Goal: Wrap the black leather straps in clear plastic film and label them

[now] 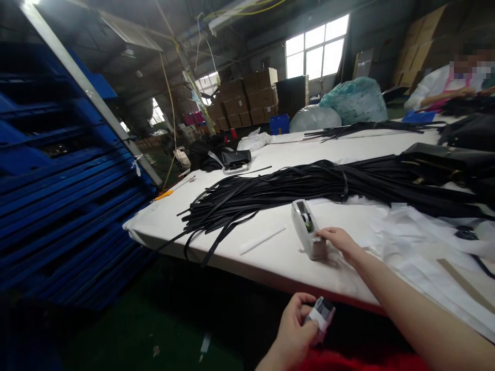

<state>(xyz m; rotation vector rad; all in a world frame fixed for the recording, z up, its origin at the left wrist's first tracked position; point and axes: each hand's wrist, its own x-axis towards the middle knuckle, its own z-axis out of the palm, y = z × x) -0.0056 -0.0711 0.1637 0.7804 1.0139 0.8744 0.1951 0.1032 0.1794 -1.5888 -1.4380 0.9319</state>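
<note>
My left hand (294,324) is below the table edge, closed around a small white and dark wrapped piece (322,313). My right hand (339,240) reaches over the white table (216,226), fingertips pinched at the near end of a grey tape dispenser (307,228). What the fingertips hold, if anything, is too small to see. A big bundle of black straps (309,188) lies just beyond the dispenser, loose ends hanging over the table's left edge.
White paper sheets (417,242) lie to the right. Black bags (444,159) sit at the far right, a small black pouch (235,158) further back. Stacked blue pallets (58,180) stand left. Another person (448,85) works at the far right. Cardboard boxes (251,98) behind.
</note>
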